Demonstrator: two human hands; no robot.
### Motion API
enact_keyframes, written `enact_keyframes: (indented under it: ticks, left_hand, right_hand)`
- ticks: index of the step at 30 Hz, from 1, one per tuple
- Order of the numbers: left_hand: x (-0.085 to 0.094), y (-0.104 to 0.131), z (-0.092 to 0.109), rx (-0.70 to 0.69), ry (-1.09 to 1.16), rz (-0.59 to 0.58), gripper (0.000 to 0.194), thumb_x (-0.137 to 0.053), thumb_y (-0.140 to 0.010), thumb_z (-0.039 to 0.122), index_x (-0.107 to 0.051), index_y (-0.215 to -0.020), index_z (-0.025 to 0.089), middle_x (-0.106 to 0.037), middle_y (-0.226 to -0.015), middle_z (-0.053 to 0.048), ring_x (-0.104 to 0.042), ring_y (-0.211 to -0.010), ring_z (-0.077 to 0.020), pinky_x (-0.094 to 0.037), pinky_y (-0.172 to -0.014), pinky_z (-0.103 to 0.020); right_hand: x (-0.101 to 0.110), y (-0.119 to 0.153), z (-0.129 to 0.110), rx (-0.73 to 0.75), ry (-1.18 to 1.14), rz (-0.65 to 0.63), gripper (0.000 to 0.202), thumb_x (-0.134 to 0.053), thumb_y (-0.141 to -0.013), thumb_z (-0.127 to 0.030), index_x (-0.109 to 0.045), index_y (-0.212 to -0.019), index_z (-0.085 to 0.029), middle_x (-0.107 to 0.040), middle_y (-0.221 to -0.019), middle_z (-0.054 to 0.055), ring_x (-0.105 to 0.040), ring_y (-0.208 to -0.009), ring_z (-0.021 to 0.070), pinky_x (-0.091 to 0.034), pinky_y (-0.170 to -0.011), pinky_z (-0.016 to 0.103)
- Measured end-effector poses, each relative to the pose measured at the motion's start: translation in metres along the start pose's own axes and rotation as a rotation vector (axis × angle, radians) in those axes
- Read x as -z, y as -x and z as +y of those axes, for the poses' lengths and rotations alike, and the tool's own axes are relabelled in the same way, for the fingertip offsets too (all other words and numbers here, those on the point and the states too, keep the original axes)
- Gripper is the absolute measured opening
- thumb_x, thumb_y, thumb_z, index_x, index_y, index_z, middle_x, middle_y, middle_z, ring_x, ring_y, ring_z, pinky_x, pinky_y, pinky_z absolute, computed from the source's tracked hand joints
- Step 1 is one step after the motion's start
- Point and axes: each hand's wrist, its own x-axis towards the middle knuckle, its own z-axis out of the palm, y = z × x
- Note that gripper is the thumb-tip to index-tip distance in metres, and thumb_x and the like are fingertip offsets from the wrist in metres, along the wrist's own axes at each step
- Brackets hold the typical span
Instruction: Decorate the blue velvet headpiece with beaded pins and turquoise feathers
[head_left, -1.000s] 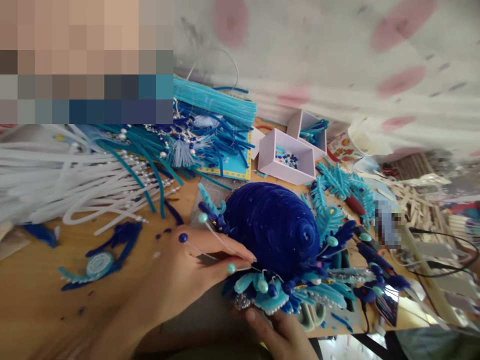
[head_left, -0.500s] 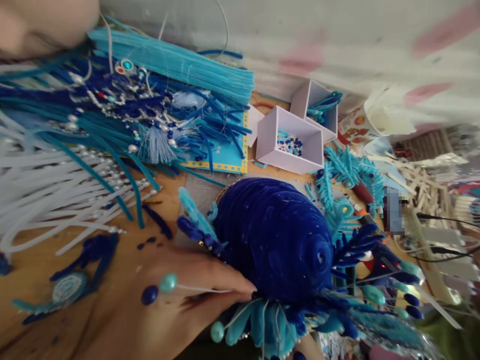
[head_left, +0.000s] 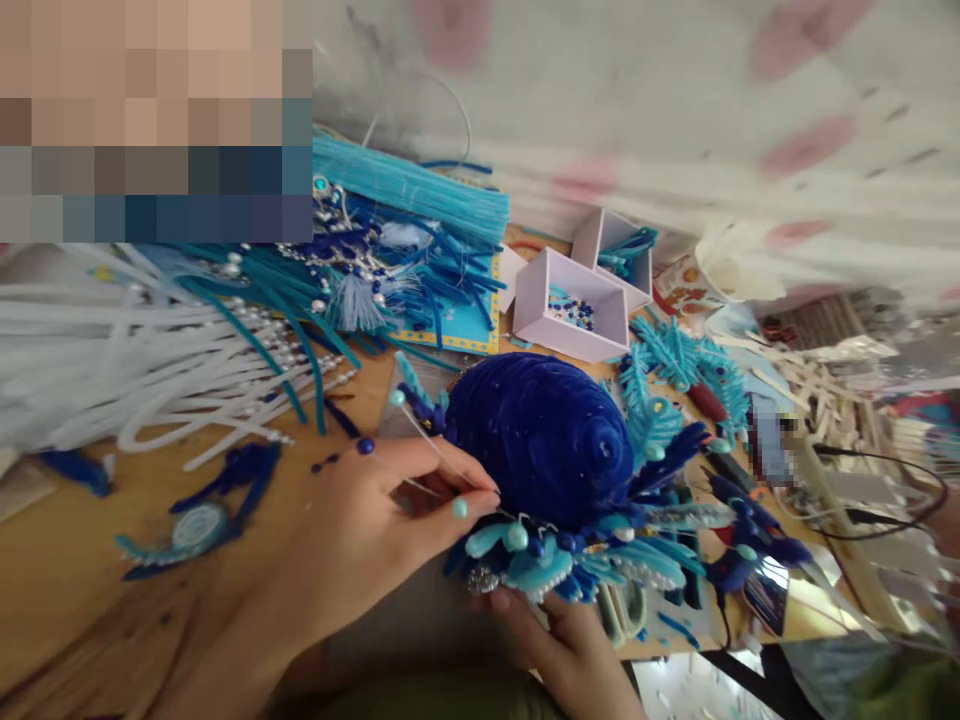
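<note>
On a cluttered wooden counter (head_left: 67,545), before a pale backdrop (head_left: 675,120) blotched with pink, a dark-blue dome (head_left: 540,440) sits near the close edge.
From the head view, the dome looks fuzzy and spirally wound, trimmed below with turquoise petals (head_left: 540,570); the left hand (head_left: 390,510) pinches bead-tipped wires (head_left: 435,445), while the right hand (head_left: 559,640) meets the trim's underside, its grip hidden.
</note>
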Motion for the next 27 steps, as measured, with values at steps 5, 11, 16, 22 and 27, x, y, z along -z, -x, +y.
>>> enact_keyframes:
  ticks: [5, 11, 16, 22, 27]
  left_hand:
    - [-0.001, -0.009, 0.003, -0.004, 0.029, -0.064, 0.006, -0.075, -0.077, 0.028, -0.079, -0.074, 0.025, -0.075, -0.066, 0.003, -0.065, -0.058, -0.0126, -0.047, -0.052, -0.018]
    - [-0.008, -0.015, 0.000, -0.062, 0.090, -0.051, 0.009, -0.078, -0.075, 0.029, -0.080, -0.075, 0.021, -0.075, -0.071, -0.001, -0.064, -0.064, -0.0145, -0.046, -0.058, -0.022]
    - [-0.012, -0.008, -0.007, -0.070, 0.197, -0.007, 0.012, -0.083, -0.070, 0.031, -0.081, -0.076, 0.021, -0.078, -0.073, -0.003, -0.067, -0.065, -0.0161, -0.048, -0.059, -0.023]
    - [-0.017, 0.000, -0.018, -0.133, 0.258, 0.106, 0.018, -0.084, -0.070, 0.035, -0.081, -0.079, 0.019, -0.079, -0.074, -0.005, -0.070, -0.066, -0.0168, -0.052, -0.063, -0.025]
    - [-0.024, 0.004, -0.027, -0.189, 0.365, 0.195, 0.036, -0.088, -0.064, 0.043, -0.080, -0.088, 0.018, -0.082, -0.088, -0.009, -0.074, -0.081, -0.0213, -0.056, -0.073, -0.028]
  right_hand:
    - [-0.003, -0.015, -0.001, 0.020, -0.145, 0.015, 0.050, -0.060, -0.089, -0.064, -0.083, -0.089, -0.019, -0.081, -0.093, 0.011, -0.075, -0.096, 0.0299, -0.058, -0.092, 0.040]
    - [0.003, -0.021, -0.010, 0.053, -0.205, -0.009, 0.054, -0.067, -0.081, -0.068, -0.082, -0.085, -0.017, -0.081, -0.094, 0.014, -0.075, -0.096, 0.0328, -0.059, -0.088, 0.042]
    - [0.001, -0.021, -0.004, 0.128, -0.188, 0.017, 0.062, -0.065, -0.079, -0.072, -0.080, -0.093, -0.013, -0.080, -0.096, 0.016, -0.075, -0.095, 0.0321, -0.058, -0.087, 0.040]
    - [-0.001, -0.008, -0.001, 0.278, -0.048, -0.006, 0.053, -0.058, -0.088, -0.061, -0.076, -0.100, -0.013, -0.079, -0.098, 0.014, -0.073, -0.092, 0.0280, -0.055, -0.080, 0.035]
    - [-0.010, 0.011, 0.016, 0.389, -0.009, -0.067, 0.042, -0.056, -0.092, -0.052, -0.076, -0.096, -0.015, -0.077, -0.087, 0.010, -0.071, -0.084, 0.0233, -0.053, -0.075, 0.029]
